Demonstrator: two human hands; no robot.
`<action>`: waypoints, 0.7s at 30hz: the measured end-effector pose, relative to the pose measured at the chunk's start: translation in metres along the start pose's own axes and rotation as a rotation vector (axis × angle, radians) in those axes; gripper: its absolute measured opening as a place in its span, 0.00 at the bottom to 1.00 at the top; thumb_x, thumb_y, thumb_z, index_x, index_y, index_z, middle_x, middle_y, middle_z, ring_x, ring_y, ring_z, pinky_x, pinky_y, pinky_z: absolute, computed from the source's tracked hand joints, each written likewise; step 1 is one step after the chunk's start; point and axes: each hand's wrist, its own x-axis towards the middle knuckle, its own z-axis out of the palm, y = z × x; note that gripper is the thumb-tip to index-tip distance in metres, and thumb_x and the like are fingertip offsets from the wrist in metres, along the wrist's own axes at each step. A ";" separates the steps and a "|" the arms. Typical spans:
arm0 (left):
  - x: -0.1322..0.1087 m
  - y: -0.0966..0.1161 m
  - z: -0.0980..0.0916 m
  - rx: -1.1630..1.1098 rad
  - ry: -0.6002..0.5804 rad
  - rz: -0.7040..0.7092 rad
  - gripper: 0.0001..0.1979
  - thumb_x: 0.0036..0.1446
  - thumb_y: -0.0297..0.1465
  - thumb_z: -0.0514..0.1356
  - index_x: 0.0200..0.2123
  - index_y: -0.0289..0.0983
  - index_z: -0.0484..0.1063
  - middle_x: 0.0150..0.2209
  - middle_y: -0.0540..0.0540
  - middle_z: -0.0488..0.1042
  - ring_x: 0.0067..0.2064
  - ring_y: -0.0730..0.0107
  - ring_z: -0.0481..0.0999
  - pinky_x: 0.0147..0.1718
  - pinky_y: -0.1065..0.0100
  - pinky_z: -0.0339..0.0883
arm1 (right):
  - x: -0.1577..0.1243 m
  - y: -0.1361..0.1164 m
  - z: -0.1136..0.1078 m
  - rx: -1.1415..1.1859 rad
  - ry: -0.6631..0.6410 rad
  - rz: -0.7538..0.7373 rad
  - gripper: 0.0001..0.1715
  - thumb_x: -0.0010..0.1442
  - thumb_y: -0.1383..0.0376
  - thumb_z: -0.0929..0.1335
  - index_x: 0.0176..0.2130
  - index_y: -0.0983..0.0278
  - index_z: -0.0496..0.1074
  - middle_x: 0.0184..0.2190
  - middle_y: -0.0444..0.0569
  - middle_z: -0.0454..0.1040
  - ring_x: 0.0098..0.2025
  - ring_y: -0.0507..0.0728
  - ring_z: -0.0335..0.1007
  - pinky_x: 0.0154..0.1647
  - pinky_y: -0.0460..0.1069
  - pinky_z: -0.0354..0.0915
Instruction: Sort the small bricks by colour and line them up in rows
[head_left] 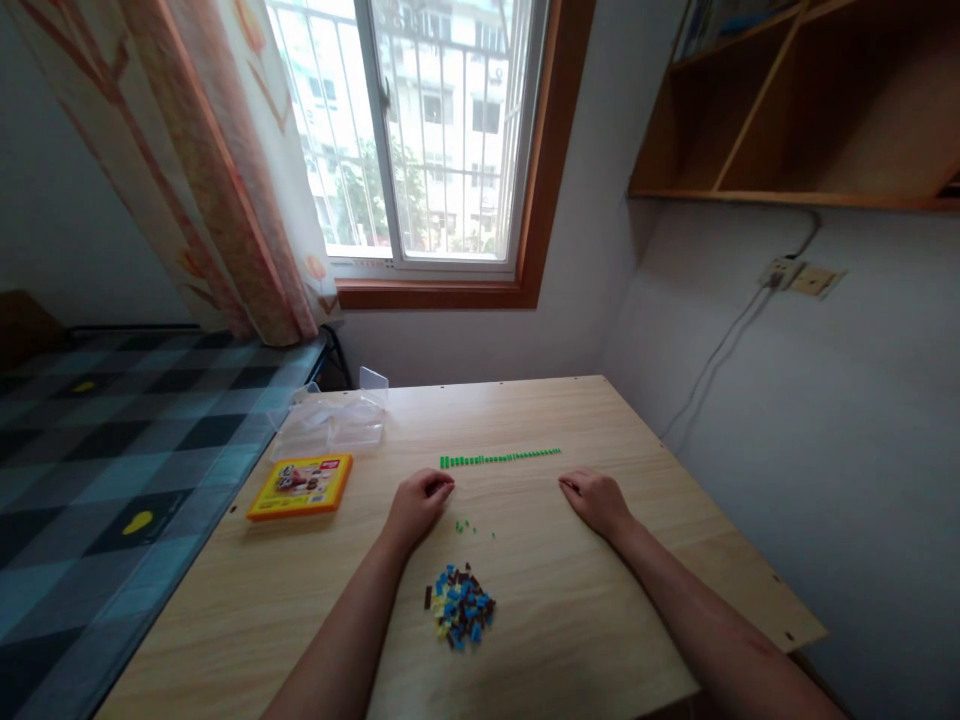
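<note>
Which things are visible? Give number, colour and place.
Window: one, brown-framed, ahead
Curtain: one, orange, left
Bed: one, dark, left
Shelf: one, brown, upper right
Sockets: two, pale, right wall
Cables: number unclear, grey, at sockets
Table: one, beige, centre
Box: one, yellow, table's left
Containers: number unclear, transparent, behind box
Row of pieces: many, green, middle
Loose pieces: several, green, nearer
Pile: many, blue, brown, yellow, nearest
Left hand: one, near row's left end
Right hand: one, near row's right end

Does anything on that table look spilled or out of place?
Only a few loose green bits stand out: they lie scattered between the neat green row and the mixed pile, apart from both, though their colour matches the row. Nothing looks damaged.
</note>
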 end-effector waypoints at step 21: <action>0.000 0.004 -0.001 0.080 -0.039 0.029 0.09 0.57 0.34 0.60 0.32 0.38 0.79 0.32 0.46 0.80 0.35 0.63 0.77 0.36 0.64 0.69 | 0.047 0.060 0.008 0.028 0.040 0.031 0.17 0.69 0.58 0.63 0.48 0.54 0.81 0.39 0.46 0.80 0.42 0.55 0.76 0.43 0.46 0.67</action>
